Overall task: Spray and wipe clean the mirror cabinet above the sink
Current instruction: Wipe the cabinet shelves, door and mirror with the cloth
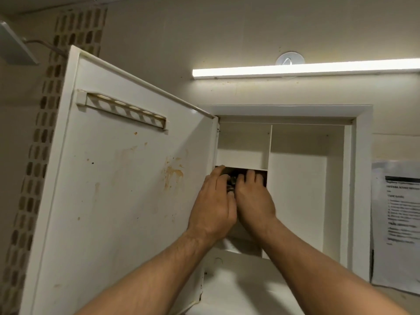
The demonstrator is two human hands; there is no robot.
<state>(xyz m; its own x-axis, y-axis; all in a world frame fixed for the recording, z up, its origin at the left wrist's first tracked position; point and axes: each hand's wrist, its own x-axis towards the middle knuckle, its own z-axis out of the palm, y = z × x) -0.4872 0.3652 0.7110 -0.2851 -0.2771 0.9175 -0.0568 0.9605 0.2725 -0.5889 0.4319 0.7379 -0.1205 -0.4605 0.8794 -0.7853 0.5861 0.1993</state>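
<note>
The white mirror cabinet (361, 178) stands open on the wall. Its door (118, 189) swings out to the left, showing a stained inner face with a toothbrush rack (122, 110) near the top; the mirror side faces away and is hidden. My left hand (213, 203) and my right hand (252, 198) reach side by side into the left compartment under a small shelf (243, 168). Their fingers curl around something small and dark (231, 180) that I cannot identify. No spray bottle or cloth is in view.
A lit tube lamp (304, 70) runs along the wall above the cabinet, with a round white fitting (289, 59) behind it. A printed paper notice (397, 223) hangs at the right. Mosaic tiles (45, 133) cover the left wall. The cabinet's tall right compartment (300, 189) holds nothing.
</note>
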